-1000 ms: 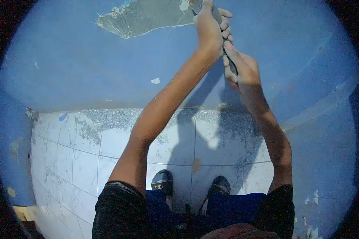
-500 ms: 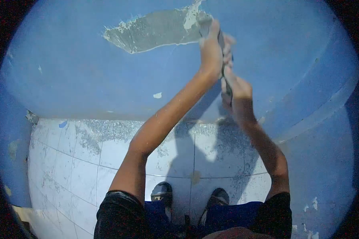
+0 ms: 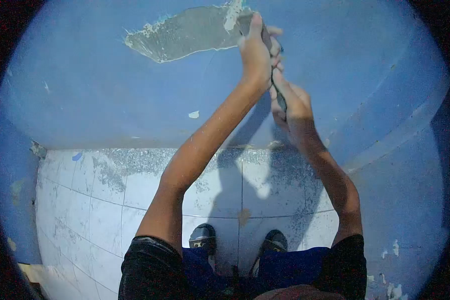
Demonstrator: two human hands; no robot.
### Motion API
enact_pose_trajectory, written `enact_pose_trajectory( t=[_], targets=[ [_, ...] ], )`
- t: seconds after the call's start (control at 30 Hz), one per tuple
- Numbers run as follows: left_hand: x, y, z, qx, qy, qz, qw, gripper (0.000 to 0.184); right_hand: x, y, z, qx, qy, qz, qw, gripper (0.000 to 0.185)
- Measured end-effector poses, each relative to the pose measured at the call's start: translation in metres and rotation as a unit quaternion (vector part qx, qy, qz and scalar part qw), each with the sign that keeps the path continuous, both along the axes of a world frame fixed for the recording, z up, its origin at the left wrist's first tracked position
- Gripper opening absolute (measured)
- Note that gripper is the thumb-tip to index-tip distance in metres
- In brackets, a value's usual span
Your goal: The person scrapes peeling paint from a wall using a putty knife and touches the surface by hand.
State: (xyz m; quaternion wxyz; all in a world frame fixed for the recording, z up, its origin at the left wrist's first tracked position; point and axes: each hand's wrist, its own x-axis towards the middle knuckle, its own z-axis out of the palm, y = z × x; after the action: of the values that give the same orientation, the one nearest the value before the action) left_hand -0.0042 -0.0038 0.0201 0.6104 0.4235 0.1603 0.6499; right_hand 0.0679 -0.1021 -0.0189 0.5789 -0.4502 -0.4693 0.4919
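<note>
My left hand (image 3: 256, 57) is wrapped around the upper part of a scraper (image 3: 244, 23), its thumb stretched along the tool near the blade. Lower down, my right hand (image 3: 294, 102) grips the handle end. The scraper slants up and to the left, its blade against the blue wall (image 3: 135, 100) at the right end of a bare grey patch (image 3: 190, 35). Ragged, pale paint edges border this patch. The blade's working edge is partly hidden by my left thumb and loose flakes.
Below the wall lies a white tiled floor (image 3: 150, 195), strewn with grey dust and chips along the wall's foot. My two shoes (image 3: 203, 235) stand on it. A ridge (image 3: 395, 142) runs down the wall at the right. A small white chipped spot (image 3: 194, 114) marks the wall.
Both hands and the scraper have shifted slightly up and to the left, the blade a little further over the grey patch's right end. The view has also shifted slightly.
</note>
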Motion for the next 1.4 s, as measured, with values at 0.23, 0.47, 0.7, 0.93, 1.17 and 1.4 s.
enact_pose_trajectory(
  t=[0.23,0.47,0.7,0.93,1.17,1.4],
  targets=[
    [-0.003,-0.001,0.003,-0.020,0.010,-0.037,0.999,0.054,0.004,0.001,0.000,0.031,-0.005,0.026,0.999,0.040],
    [-0.002,0.001,-0.007,0.002,0.016,-0.037,0.999,0.053,0.000,0.000,-0.005,0.022,-0.012,-0.006,1.000,0.041],
    [0.002,0.001,-0.008,-0.001,0.017,-0.025,1.000,0.055,0.002,0.006,-0.009,0.016,-0.047,-0.060,0.997,0.042],
    [0.003,-0.002,-0.015,0.002,0.026,-0.009,1.000,0.056,0.005,0.005,-0.018,-0.004,-0.014,-0.023,1.000,0.041],
    [-0.010,0.005,0.013,0.001,-0.008,-0.051,0.999,0.050,-0.005,0.008,0.010,0.028,-0.009,0.010,1.000,0.040],
    [-0.005,0.005,0.012,-0.012,-0.023,-0.044,0.999,0.048,-0.002,0.005,0.017,0.020,-0.043,-0.009,0.999,0.042]
  ],
)
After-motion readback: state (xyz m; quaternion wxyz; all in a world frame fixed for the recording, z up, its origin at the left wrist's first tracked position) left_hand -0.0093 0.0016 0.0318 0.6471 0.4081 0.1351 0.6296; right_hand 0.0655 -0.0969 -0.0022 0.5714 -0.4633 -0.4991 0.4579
